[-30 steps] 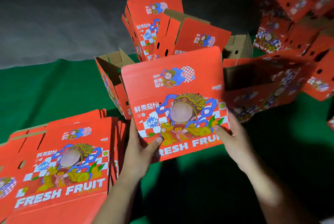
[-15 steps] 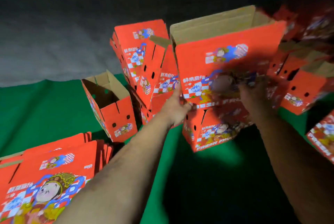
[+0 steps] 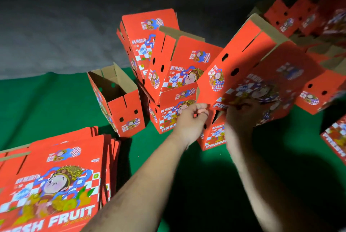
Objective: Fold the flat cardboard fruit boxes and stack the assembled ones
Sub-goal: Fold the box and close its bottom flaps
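Both hands, left hand (image 3: 192,119) and right hand (image 3: 241,113), grip the tilted assembled box (image 3: 252,74) above the stacked boxes (image 3: 174,111); released crooked, it could topple that leaning pile.

At the lower left of the frame you have the stack of flat boxes (image 3: 56,181): printed cardboard with a smooth red face that shows a slight sheen, its layered edges showing along the right side. The open box (image 3: 119,104) left of centre shows you its raw inside, plain brown matt cardboard, against the coated red outside. The tilted box (image 3: 249,66) at the right of centre has the same smooth printed skin, with bare brown board along its top edge. Under everything lies the green cloth (image 3: 46,108), matt and felt-like. Across the top of the frame, the grey floor (image 3: 56,31) looks dull and rough.
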`<state>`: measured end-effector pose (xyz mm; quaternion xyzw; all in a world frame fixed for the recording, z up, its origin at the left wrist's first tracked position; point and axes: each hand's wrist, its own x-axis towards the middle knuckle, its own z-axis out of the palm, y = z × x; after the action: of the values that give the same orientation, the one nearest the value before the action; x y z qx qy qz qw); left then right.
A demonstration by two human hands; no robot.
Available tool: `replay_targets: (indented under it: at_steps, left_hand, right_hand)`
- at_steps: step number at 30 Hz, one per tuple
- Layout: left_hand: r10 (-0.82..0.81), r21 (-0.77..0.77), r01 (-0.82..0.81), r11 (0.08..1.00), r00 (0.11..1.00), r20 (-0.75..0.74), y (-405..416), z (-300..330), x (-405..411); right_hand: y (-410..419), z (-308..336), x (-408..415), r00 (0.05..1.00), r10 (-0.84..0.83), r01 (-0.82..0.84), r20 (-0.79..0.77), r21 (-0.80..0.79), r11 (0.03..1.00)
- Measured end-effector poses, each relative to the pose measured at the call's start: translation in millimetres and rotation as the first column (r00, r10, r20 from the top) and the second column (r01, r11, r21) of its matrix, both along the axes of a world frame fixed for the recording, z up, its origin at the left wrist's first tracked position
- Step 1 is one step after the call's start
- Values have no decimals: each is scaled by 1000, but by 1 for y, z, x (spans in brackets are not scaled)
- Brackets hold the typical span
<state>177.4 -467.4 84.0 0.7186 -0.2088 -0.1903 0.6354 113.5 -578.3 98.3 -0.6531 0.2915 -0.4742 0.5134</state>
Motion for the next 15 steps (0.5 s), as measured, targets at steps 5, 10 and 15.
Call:
replay_targets:
  at_steps: [5, 10, 15]
  left_hand:
    - [178, -116, -172, 978, 983, 43, 56, -20, -13]
    - [524, 133, -587, 799, 787, 325, 217, -65, 10]
    - [588, 879, -454, 148, 755, 291, 335, -136, -20]
  right_hand:
    - [101, -45, 7, 819, 547, -539, -174, 97, 837]
    - [155, -73, 17, 542, 707, -726, -454, 169, 666]
    - [198, -110, 8, 287, 824, -741, -489, 432, 514]
